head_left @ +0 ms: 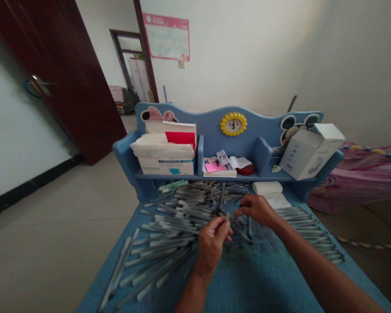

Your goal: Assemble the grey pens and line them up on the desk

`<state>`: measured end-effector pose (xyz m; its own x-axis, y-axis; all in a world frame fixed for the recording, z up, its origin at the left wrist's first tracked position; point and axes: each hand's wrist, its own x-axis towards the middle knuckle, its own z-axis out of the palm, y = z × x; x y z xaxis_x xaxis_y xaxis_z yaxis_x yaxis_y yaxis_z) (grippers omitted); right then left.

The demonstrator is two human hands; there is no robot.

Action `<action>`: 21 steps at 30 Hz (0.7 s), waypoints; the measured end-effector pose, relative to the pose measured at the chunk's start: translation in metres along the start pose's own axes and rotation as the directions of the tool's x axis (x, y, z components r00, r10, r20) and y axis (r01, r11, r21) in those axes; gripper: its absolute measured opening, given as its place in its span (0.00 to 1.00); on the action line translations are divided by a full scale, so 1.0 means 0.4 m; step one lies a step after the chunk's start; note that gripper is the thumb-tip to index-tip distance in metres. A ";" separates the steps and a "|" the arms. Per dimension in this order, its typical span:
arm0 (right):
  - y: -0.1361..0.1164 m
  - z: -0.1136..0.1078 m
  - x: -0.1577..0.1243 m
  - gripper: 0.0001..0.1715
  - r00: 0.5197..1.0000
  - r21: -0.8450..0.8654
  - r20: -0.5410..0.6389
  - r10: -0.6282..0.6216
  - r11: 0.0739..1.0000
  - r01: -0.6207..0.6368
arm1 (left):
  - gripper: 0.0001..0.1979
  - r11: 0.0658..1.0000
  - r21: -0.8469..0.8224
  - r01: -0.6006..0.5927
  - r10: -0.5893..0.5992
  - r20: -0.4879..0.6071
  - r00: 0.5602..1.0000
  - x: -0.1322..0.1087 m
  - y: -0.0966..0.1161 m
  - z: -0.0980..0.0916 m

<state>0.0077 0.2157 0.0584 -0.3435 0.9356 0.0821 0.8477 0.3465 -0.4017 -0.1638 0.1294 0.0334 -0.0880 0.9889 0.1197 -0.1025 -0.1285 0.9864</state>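
Note:
My left hand [212,241] is closed in a pinch around a thin grey pen part [227,216] held upright above the blue desk [254,282]. My right hand [256,209] hovers just to its right, fingers curled together on another small grey piece that I cannot name. Both hands work over a large heap of grey pens [185,208] spread across the desk's middle and left. A tidy row of grey pens [309,232] lies along the right side, beside my right forearm.
The desk's blue shelf [228,176] holds a white box of tissues [166,158], papers with a pink note [215,167], and a tilted white carton [309,152]. A yellow clock [233,124] sits on the backboard. White folded cloth [269,189] lies behind my right hand. A dark door [68,78] stands open at left.

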 end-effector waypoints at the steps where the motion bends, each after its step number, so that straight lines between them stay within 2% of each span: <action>1: -0.012 -0.009 -0.023 0.08 1.000 0.184 -0.021 -0.021 0.983 0.024 | 0.09 1.000 0.016 -0.010 0.010 0.003 1.000 -0.003 0.003 0.001; 3: -0.035 -0.025 -0.068 0.07 0.997 0.509 -0.066 -0.030 0.859 0.060 | 0.09 0.998 0.051 -0.028 0.027 0.012 1.000 -0.009 0.009 0.005; 4: -0.044 -0.034 -0.088 0.07 0.996 0.604 -0.084 -0.027 0.794 0.073 | 0.09 0.996 0.075 -0.040 0.039 0.024 0.999 -0.012 0.012 0.006; 6: -0.059 -0.052 -0.122 0.06 0.994 0.661 -0.103 -0.033 0.744 0.093 | 0.08 0.989 0.128 -0.078 0.070 0.067 0.995 -0.017 0.018 0.010; 9: -0.069 -0.080 -0.151 0.05 0.988 0.619 -0.141 -0.062 0.773 0.137 | 0.07 0.974 0.174 -0.146 0.125 0.124 0.984 -0.022 0.023 0.015; 13: -0.075 -0.114 -0.170 0.02 0.969 0.451 -0.200 -0.142 0.865 0.220 | 0.06 0.970 0.169 -0.172 0.146 0.159 0.976 -0.028 0.030 0.026; 17: -0.085 -0.133 -0.182 0.06 0.952 0.326 -0.171 -0.255 0.897 0.298 | 0.06 0.963 0.178 -0.204 0.167 0.203 0.965 -0.033 0.036 0.033; 21: -0.091 -0.137 -0.187 0.07 0.946 0.268 -0.128 -0.297 0.908 0.321 | 0.06 0.953 0.194 -0.233 0.187 0.225 0.956 -0.033 0.037 0.036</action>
<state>0.0248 0.1370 0.1169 -0.5249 0.7913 0.3136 0.5516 0.5969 -0.5826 -0.1498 0.1156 0.0479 0.1200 0.9382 0.3247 0.1150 -0.3380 0.9341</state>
